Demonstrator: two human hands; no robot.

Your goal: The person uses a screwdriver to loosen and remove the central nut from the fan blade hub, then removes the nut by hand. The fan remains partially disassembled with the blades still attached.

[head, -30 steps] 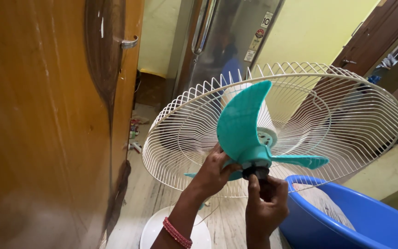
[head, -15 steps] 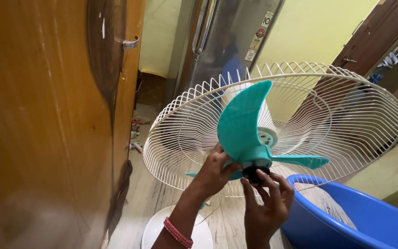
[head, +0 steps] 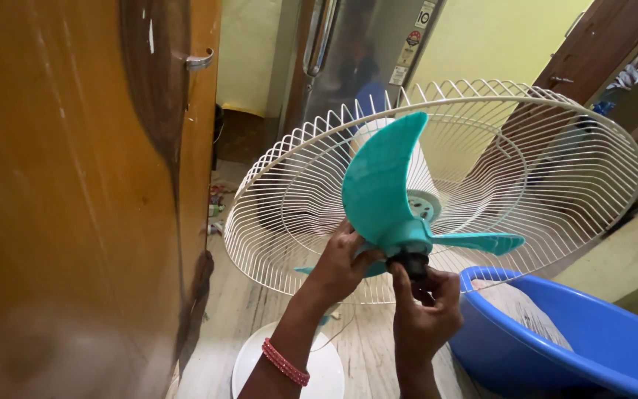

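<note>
A teal fan blade [head: 382,181] sits inside a white wire fan guard [head: 555,185], tilted toward me. My left hand [head: 341,264], with a pink beaded bangle on its wrist, grips the blade's hub from the left. My right hand [head: 426,310] comes up from below, and its fingers are closed on the small black cap [head: 410,263] at the hub's centre. The fan's round white base [head: 289,366] shows on the floor beneath my arms.
A brown wooden door [head: 75,192] fills the left side, close to the guard. A steel refrigerator [head: 356,59] stands behind the fan. A blue plastic tub [head: 555,340] sits at the lower right. Another brown door [head: 599,44] is at the far right.
My right hand's fingers spread around the black cap half a second ago and have now closed on it again. The view has shifted down slightly. My left hand stayed on the hub.
</note>
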